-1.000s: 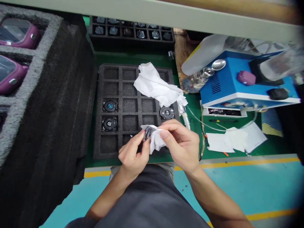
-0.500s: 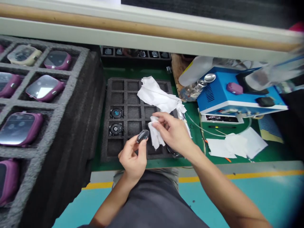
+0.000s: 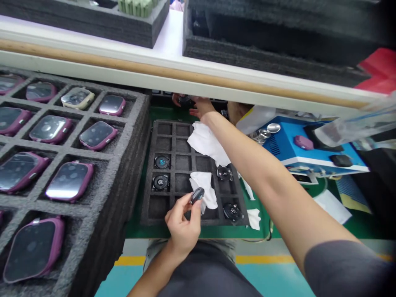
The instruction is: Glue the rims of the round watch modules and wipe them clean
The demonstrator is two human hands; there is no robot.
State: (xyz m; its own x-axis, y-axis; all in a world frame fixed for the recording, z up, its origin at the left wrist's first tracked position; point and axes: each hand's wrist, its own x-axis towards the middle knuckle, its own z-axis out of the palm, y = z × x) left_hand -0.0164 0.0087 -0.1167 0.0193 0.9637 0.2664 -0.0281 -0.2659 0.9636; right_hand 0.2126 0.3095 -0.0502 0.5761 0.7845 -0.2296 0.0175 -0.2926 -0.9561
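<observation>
My left hand pinches a small round black watch case between thumb and fingers, above the near part of a dark foam tray. Beneath the watch case lies a crumpled white wipe. My right hand reaches far forward under the shelf edge, its visible fingers stretched out near a dark round thing; the shelf partly hides it. Another person's hand appears beside that thing. Round black watch cases sit in several tray pockets, and a larger white cloth covers its far part.
At left, a tall stack of foam trays carries purple-framed square watches. A shelf crosses above the bench. On the right stand a blue machine, a metal-topped bottle and white paper.
My right hand has let go of the small wipe, which now lies on the tray, and has moved forward under the shelf. My left hand still holds the watch case. The view has shifted.
</observation>
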